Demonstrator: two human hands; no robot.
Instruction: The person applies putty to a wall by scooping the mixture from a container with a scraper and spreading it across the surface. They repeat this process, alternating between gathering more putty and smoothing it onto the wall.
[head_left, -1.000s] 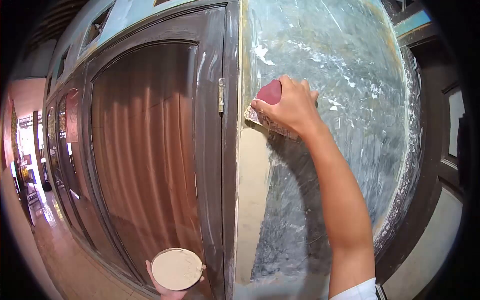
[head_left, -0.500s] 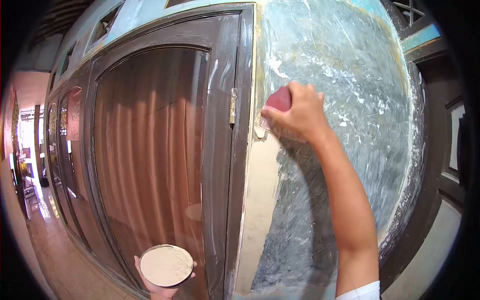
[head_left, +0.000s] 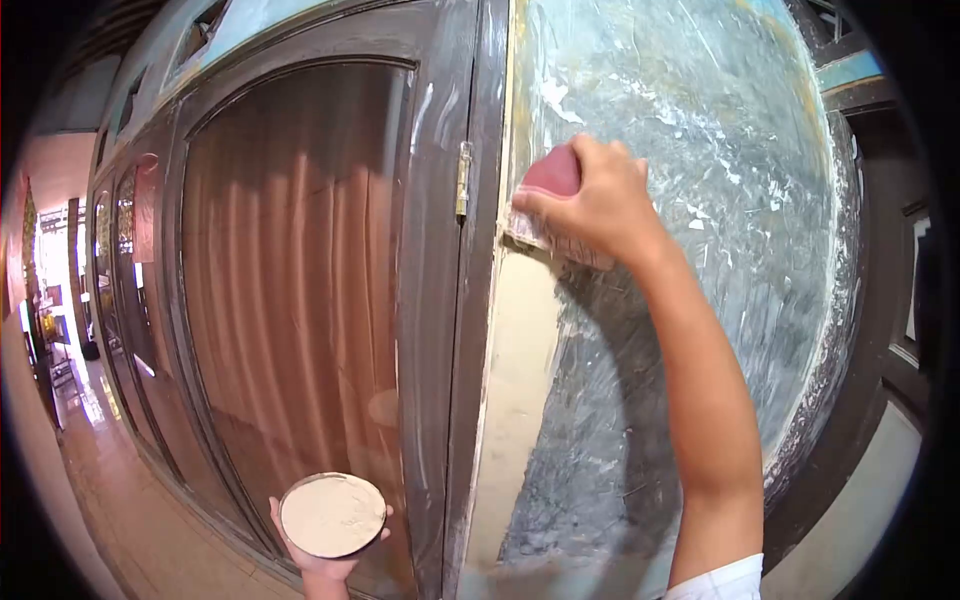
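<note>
My right hand (head_left: 612,205) is closed around a putty spreader (head_left: 552,172) with a dark pinkish-red grip. Its pale lower edge lies against the wall, just right of the door frame. Below it, a band of cream putty (head_left: 522,330) runs down the wall beside the frame. Down at the lower left, my left hand (head_left: 322,572) is wrapped under a shallow round container with a dark rim (head_left: 345,554). Cream putty (head_left: 330,513) fills it nearly to the rim, slightly rough on its right side. The palm is hidden under the container.
A dark wooden door frame (head_left: 430,300) with glass and a brownish-pink curtain (head_left: 300,320) stands left of the putty band. A brass hinge (head_left: 463,180) sits on it. The grey-blue wall (head_left: 700,300) has white scuffs. Another dark panelled door (head_left: 885,250) is at far right.
The view has tilted slightly downward on the left and shifted. The spreader has moved a little left toward the frame, and the putty lump below its left corner no longer shows.
</note>
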